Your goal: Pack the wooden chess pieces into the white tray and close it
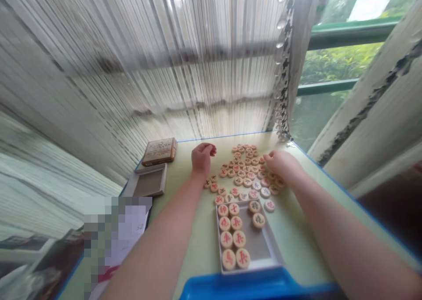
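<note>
Many round wooden Chinese chess pieces [241, 173], marked in red or black, lie loosely across the far half of the table. My left hand [201, 159] is held to the left of them with its fingers curled together; whatever may be inside is hidden. At the right edge of the spread, my right hand [282, 163] is closed, its fingertips beside a piece [261, 160], and I cannot tell whether it grips one. Nearer to me is a shallow box tray [259, 243]. Two columns of red pieces [226, 239] fill its left side, and two black pieces [258, 220] sit at its upper right.
At the back left lies a patterned box [160, 151], with another shallow tray [150, 181] in front of it. Papers [127, 229] are at the left edge. A blue plastic edge [237, 287] is closest to me. Curtains [204, 71] hang behind the table.
</note>
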The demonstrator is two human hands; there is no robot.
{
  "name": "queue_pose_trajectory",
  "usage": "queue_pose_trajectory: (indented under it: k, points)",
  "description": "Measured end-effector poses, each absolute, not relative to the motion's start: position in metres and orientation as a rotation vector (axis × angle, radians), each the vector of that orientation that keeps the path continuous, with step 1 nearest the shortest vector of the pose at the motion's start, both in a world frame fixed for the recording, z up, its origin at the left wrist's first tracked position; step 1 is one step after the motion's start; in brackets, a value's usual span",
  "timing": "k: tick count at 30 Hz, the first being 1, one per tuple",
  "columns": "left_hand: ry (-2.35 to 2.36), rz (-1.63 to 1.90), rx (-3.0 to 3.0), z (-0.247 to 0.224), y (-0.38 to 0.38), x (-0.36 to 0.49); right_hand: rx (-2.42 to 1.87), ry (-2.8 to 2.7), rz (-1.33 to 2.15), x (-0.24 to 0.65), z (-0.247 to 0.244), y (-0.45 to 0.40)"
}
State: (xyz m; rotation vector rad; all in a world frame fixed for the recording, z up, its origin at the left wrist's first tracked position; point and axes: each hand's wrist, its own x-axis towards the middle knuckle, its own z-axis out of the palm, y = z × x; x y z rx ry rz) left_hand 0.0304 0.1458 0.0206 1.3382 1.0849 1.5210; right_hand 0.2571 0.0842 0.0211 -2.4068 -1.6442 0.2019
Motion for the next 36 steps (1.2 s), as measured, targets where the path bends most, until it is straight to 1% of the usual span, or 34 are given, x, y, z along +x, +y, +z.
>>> queue_pose_trajectory:
  k: [3,6,8,10,11,13,16,19,22,26,33,36]
  points:
    - [1.259,1.286,1.894,0.022,0.135,0.038,-2.346,-1.687,0.236,0.254,0.021,0.086]
    - [1.423,0.784,2.410,0.026,0.121,0.048,-2.253,-1.736,0.258,0.248,0.022,0.085]
    - [1.503,0.459,2.544,0.029,0.115,0.053,-2.238,-1.726,0.250,0.246,0.021,0.084]
    - [1.517,0.270,2.551,0.034,0.117,0.057,-2.222,-1.731,0.233,0.247,0.020,0.085]
    - [1.528,0.242,2.509,0.037,0.121,0.058,-2.208,-1.741,0.221,0.248,0.019,0.085]
    - [1.549,0.306,2.375,0.042,0.134,0.060,-2.176,-1.755,0.188,0.249,0.018,0.087]
    - [1.433,0.591,2.267,0.048,0.158,0.064,-2.099,-1.754,0.113,0.251,0.015,0.089]
    - [1.142,0.811,2.356,0.046,0.172,0.073,-1.939,-1.846,-0.010,0.252,0.012,0.091]
    - [0.945,0.719,2.502,0.040,0.171,0.083,-1.793,-2.036,-0.111,0.251,0.010,0.090]
    - [0.949,0.501,2.579,0.031,0.162,0.088,-1.767,-2.140,-0.067,0.247,0.011,0.088]
    - [1.063,0.515,2.644,0.033,0.159,0.089,-1.772,-2.057,-0.032,0.250,0.010,0.090]
    - [1.075,0.462,2.688,0.035,0.156,0.091,-1.794,-2.031,-0.034,0.251,0.007,0.093]
